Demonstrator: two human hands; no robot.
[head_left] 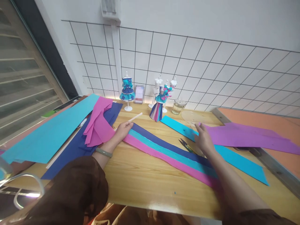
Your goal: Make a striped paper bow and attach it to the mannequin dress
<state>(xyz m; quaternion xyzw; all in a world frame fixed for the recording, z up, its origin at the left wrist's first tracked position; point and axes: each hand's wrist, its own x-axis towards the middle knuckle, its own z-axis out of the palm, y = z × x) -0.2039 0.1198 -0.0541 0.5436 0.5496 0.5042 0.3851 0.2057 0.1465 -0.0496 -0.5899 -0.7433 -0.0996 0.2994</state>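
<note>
A long layered paper strip (164, 150) with navy, teal and pink bands runs across the wooden table. My left hand (123, 131) pinches its left end, and a narrow white strip (136, 117) sticks out past these fingers. Across the strip's right part reaches my right hand (204, 142), its fingers bent together beside the left corner of a purple paper sheet (243, 134). What those fingers hold, if anything, is too blurred to make out. Scissors (186, 145) lie just left of that hand, partly behind the layered strip. Under my right forearm passes a bright blue paper strip (243, 164).
Teal paper (61, 125), pink paper (100, 128) and navy paper (70, 156) are piled at left. Small dress forms, one in a blue dress (127, 90) and one in a striped skirt (157, 112), stand near the gridded wall with a glass jar (178, 107).
</note>
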